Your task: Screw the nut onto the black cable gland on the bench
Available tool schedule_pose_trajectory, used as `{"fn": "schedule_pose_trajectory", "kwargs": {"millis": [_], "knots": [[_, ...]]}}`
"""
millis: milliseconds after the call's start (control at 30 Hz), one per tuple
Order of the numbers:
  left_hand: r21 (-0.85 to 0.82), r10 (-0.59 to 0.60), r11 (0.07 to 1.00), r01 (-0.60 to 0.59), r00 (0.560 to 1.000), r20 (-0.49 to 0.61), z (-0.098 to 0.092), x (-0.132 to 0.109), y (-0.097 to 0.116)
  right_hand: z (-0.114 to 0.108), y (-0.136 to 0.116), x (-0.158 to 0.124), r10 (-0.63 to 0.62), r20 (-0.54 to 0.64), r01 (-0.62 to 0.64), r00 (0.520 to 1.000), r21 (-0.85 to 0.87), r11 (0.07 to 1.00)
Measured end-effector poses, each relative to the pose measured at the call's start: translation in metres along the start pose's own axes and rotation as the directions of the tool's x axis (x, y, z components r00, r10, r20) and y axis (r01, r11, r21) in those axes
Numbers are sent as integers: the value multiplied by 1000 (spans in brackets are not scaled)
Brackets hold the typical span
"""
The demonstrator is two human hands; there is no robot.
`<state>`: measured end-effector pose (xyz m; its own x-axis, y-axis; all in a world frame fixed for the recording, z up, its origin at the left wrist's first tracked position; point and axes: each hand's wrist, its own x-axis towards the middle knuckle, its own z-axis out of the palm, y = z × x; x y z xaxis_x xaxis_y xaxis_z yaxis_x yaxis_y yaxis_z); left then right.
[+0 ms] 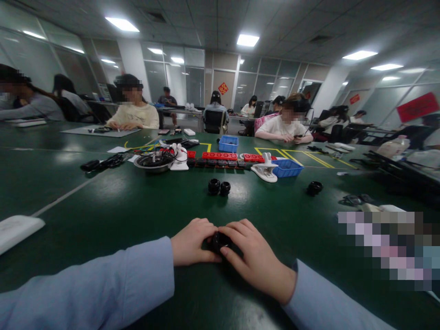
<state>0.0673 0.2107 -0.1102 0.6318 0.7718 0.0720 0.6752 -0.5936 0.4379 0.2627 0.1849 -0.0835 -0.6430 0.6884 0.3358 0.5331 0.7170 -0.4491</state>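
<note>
Low over the green table, my left hand (195, 240) and my right hand (252, 256) meet around a black ring-shaped part (217, 242). My left fingers and thumb close on its left side. The right fingers curve over its top and right, with the thumb at the near side. Much of the part is hidden by my fingers, so its exact kind is unclear. Just beyond my hands stand two black ribbed round fittings, a larger one (213, 186) and a smaller one (225, 189), side by side. Another black fitting (314, 188) lies farther right.
Across the green table (154, 201) runs a row of red blocks (220, 156) with white clips (266, 168) and blue bins (228, 144). A metal bowl (154, 162) holds black cables. A white object (20, 229) lies at left. People sit at the far side.
</note>
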Motion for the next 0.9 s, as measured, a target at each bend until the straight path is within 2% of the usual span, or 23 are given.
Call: {"fn": "schedule_pose_trajectory", "kwargs": {"millis": [900], "knots": [[-7,4,1000,-4,1000,-2,-1,1,0,0,2,-1,-30,-3,30,1000,9,1000]]}}
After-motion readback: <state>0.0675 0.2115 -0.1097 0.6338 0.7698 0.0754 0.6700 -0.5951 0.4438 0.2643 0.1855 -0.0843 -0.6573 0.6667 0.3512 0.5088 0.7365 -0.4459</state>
